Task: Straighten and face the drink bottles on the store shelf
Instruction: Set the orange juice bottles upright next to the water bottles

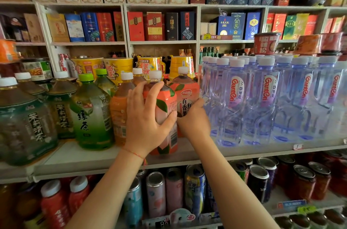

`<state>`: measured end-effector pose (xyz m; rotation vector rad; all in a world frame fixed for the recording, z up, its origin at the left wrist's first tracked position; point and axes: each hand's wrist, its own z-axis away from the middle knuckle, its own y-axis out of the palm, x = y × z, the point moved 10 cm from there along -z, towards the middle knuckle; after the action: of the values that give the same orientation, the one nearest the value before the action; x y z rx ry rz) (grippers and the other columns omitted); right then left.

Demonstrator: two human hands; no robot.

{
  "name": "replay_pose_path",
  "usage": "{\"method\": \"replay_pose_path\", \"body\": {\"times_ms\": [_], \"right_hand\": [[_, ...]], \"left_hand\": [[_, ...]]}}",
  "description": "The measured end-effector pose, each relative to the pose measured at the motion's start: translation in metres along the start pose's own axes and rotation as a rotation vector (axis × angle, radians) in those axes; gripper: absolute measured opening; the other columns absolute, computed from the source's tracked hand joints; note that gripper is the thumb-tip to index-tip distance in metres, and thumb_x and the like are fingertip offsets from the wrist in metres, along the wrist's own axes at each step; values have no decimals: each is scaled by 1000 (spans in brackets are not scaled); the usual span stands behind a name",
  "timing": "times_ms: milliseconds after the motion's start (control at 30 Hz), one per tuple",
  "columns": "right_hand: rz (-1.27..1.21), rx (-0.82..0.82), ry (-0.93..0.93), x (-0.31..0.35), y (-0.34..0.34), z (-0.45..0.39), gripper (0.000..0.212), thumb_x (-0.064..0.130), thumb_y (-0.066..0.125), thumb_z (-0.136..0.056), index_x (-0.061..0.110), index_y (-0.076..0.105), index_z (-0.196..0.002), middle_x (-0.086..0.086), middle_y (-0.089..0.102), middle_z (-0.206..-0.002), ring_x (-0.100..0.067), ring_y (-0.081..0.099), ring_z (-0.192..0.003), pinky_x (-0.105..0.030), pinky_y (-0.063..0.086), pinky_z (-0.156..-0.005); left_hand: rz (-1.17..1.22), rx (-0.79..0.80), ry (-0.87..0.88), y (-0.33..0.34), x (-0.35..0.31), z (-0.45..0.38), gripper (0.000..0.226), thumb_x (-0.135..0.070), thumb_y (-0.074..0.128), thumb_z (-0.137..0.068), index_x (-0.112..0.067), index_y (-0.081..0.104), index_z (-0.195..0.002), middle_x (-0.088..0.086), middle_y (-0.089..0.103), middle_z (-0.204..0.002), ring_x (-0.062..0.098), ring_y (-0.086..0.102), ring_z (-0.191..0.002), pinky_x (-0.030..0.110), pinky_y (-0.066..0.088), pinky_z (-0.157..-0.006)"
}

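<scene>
A large peach-orange tea bottle (166,104) with a white cap stands near the front of the white shelf (90,159), in the middle. My left hand (145,114) grips its front, fingers spread round the shoulder and thumb on the label. My right hand (194,118) reaches behind it and holds the lower side of a second orange bottle (185,91) with Chinese lettering. Left of them stand an orange tea bottle (118,112), a green tea bottle (92,114) and dark jasmine tea bottles (24,121).
Rows of clear Ganten water bottles (262,101) fill the shelf to the right. Instant noodle cups (116,67) stand behind the tea. Cans (155,193) and red bottles (54,204) fill the shelf below. Boxed liquor lines the upper shelves.
</scene>
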<state>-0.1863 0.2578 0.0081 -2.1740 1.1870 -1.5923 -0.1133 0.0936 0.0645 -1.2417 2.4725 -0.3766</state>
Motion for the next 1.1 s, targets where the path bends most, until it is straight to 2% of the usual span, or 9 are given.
{"method": "replay_pose_path", "body": {"times_ms": [233,367,467,567,667,733,800,933,1100], "right_hand": [[180,-106,-7,1,-12,13,93,56,66,-87,4,17,-147,-15,57,-127,-31,63,-110,-37,51,-75],[132,-53,-122,7,-22,28,87,32,63,-95,4,6,-154,-19,43,-144,-34,51,-127,-40,49,-92],[153,114,-338,17,-22,55,81,14,57,-93,11,8,-157,-14,19,-158,-32,25,-146,-41,36,-110],[-9,344,-399,13,-14,73,91,28,68,-87,18,13,-158,-1,19,-159,-19,19,-148,-34,28,-118],[-231,349,-350,13,-13,73,97,50,77,-77,24,25,-155,8,41,-148,-7,40,-135,-32,38,-112],[-263,310,-298,13,-7,72,96,61,72,-73,24,31,-152,9,50,-143,-7,48,-129,-34,44,-107],[-278,270,-263,12,0,70,94,70,64,-69,25,37,-147,7,55,-137,-10,53,-124,-39,49,-103],[-278,234,-278,15,-1,70,81,60,65,-80,23,38,-147,3,52,-136,-11,47,-126,-39,45,-106],[-290,181,-242,4,-11,74,62,32,60,-98,19,30,-150,-10,38,-145,-27,37,-137,-43,37,-113]], "left_hand": [[-39,-2,-2,-1,-3,-1,69,-50,63,-88,-21,40,-147,16,45,-146,34,39,-140,59,23,-119],[-139,23,-19,2,-5,-1,69,-53,57,-89,-20,40,-147,18,45,-146,36,37,-141,60,18,-121],[-289,94,-68,13,-10,-1,70,-56,50,-91,-18,37,-149,27,42,-146,44,37,-138,63,27,-115],[-269,112,-109,12,-26,-2,65,-54,38,-98,-18,35,-151,32,35,-148,50,34,-137,61,41,-104],[38,50,-131,-1,-31,4,68,-42,50,-99,-23,20,-157,22,25,-155,35,28,-142,40,33,-111],[244,47,-258,-6,-16,18,81,-40,57,-98,-25,8,-160,12,21,-159,17,28,-143,20,25,-109],[313,96,-390,0,1,35,87,-41,59,-96,-25,3,-161,5,26,-161,12,34,-143,13,25,-106],[246,152,-436,4,15,47,74,-44,59,-94,-24,23,-155,0,51,-146,20,54,-129,34,46,-101],[277,156,-397,11,3,44,60,-41,61,-95,-25,40,-148,-6,56,-138,12,55,-123,31,49,-100]]}}
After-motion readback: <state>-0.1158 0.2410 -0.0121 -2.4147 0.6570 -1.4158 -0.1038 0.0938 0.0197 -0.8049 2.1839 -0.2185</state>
